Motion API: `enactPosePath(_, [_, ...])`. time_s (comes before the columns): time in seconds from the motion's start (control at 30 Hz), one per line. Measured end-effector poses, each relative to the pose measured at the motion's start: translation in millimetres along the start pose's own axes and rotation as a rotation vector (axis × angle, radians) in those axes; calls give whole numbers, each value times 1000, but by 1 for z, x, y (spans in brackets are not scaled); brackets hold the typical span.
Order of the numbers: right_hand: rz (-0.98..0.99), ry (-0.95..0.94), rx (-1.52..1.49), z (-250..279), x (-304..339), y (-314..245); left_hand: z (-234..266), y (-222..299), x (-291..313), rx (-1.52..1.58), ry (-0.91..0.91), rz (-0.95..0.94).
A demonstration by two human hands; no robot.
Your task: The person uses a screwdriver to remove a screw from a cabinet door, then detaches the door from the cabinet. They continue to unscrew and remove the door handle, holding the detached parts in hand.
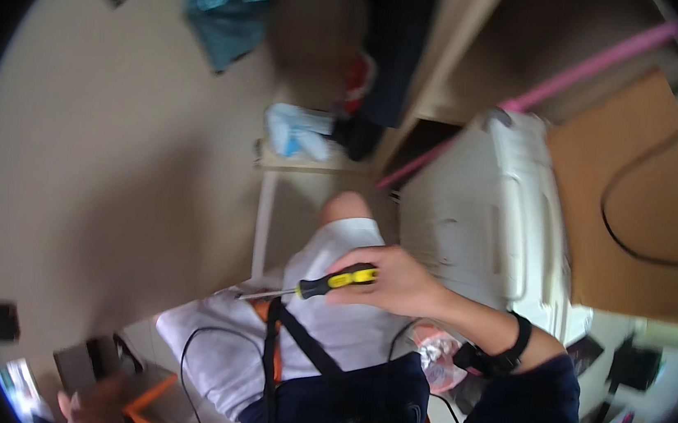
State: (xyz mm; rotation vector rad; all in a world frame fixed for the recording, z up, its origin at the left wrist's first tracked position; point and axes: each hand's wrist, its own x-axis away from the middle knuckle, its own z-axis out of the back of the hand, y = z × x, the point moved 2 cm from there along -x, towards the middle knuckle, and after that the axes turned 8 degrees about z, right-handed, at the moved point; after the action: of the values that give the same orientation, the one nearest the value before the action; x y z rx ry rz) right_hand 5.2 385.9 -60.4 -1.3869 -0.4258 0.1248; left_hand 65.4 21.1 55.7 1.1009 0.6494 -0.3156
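Yellow and black, the screwdriver (337,282) sits at six o'clock, my right hand (393,282) wrapped round its handle, the blade aimed towards nine above my white shorts (356,322). Gripping it is done; no screw shows at its tip, so what turning is finished or left I cannot tell. My left hand (94,405), between seven and eight o'clock, is blurred: fingers wide, narrow or holding, I cannot tell.
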Motion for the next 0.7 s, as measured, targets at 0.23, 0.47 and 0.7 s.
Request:
enactPosePath(0.23, [-365,102,-1325,-27,25,-43,22,28,-43,-666,105,-326])
enactPosePath(0.47, [72,161,-981,-35,18,-85,25,11,-32,-438,339,-187])
enactPosePath(0.7, [706,-234,-1414,-33,-17,-179,-136,-21,23,371,-924,456])
